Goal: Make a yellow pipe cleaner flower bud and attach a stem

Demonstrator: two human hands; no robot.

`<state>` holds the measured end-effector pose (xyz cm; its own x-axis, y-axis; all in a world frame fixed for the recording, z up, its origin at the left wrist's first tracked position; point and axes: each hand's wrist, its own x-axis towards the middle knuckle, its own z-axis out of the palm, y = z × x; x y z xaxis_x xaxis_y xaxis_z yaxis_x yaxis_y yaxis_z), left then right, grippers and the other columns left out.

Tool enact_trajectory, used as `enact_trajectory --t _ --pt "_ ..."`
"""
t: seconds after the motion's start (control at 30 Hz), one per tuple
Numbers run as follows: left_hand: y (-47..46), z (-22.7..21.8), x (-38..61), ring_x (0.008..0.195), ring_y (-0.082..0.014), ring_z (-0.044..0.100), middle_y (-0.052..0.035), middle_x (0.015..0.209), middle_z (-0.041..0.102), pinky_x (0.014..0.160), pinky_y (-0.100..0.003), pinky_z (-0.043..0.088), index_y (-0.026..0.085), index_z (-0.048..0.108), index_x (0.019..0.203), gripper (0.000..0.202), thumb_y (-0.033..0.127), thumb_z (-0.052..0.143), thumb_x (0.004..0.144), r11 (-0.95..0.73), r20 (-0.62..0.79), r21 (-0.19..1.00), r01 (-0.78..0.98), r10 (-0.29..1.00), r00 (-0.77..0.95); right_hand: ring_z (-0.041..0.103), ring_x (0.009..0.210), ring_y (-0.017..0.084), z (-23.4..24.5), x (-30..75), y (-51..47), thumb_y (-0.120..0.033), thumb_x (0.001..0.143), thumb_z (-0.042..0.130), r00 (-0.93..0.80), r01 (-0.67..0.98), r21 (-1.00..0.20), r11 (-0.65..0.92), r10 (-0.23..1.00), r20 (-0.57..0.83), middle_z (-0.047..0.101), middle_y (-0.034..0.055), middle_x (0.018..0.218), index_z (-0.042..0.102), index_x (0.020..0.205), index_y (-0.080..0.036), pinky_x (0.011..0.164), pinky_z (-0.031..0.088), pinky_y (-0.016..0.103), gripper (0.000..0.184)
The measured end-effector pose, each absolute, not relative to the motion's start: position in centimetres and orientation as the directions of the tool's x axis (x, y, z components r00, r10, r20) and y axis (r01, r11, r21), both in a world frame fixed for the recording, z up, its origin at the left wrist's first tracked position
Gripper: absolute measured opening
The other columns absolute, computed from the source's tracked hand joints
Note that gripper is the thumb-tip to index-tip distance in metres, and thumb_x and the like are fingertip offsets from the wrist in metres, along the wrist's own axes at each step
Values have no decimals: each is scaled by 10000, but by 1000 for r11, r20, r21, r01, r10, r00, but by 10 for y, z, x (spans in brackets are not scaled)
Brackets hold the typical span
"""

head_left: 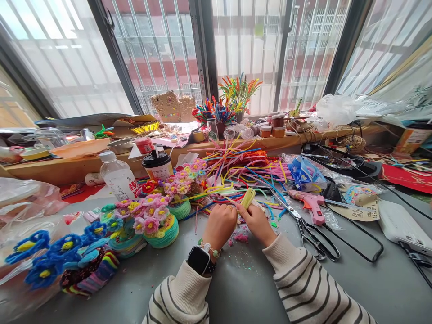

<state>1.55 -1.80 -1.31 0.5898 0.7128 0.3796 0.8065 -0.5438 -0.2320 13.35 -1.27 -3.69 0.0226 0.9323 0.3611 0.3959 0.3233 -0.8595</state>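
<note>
One pale yellow bundle [248, 198] sits over the gray table [246, 292], pinched in the right hand [259, 223]; the left hand [219, 225] curls just beside, its grip hidden. Rightward lie one pair of scissors [297, 217] and one pink glue gun [313, 207]; leftward stand one bottle [117, 177] and one lidded cup [158, 170].

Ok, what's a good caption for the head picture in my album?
Right hand holds a pale yellow bundle, left hand beside it, pink flowers nearby.

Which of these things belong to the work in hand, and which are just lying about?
Seemingly part of the work:
pale yellow bundle, held
fuzzy stems
scissors
pink glue gun

Probably just lying about:
plastic bottle
lidded cup
blue packet
</note>
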Motion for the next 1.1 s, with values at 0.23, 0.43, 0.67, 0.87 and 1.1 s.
enact_trajectory --t 0.23,0.43,0.67,0.87,1.1 --pt "-20 -12 16 615 -188 531 -75 622 575 550 -297 342 118 559 700 201 75 370 754 -534 380 -239 811 717 584 355 421 101 -36 133 -13 -455 724 419 19 374 -870 322 935 354 403 -19 421 422 459 -171 426 230 238 389" --pt "-18 -14 14 655 -177 529 -67 705 586 563 -281 358 144 554 768 171 124 384 772 -489 433 -206 848 731 527 338 424 101 -36 134 -12 -492 705 433 52 332 -900 283 947 317 390 -22 421 411 456 -176 436 229 239 404" --pt "-21 -9 14 759 -171 514 -62 833 587 654 -282 374 164 524 932 214 213 352 813 -507 588 -120 853 656 473 242 380 78 -40 137 -7 -551 679 433 153 117 -981 156 973 173 307 -50 393 353 452 -196 377 192 230 429" --pt "-23 -9 17 754 -171 509 -48 843 588 678 -302 361 178 541 886 210 252 358 814 -566 575 -157 810 614 541 224 353 69 -42 136 -7 -556 650 468 164 23 -987 162 973 164 288 -61 363 357 449 -198 348 183 228 425" --pt "-21 -12 18 707 -159 505 -33 801 588 648 -284 360 168 537 855 166 197 382 806 -522 624 -210 826 579 525 184 358 49 -37 134 -9 -542 636 493 92 -89 -989 122 989 114 241 -79 392 323 463 -196 341 150 217 423"
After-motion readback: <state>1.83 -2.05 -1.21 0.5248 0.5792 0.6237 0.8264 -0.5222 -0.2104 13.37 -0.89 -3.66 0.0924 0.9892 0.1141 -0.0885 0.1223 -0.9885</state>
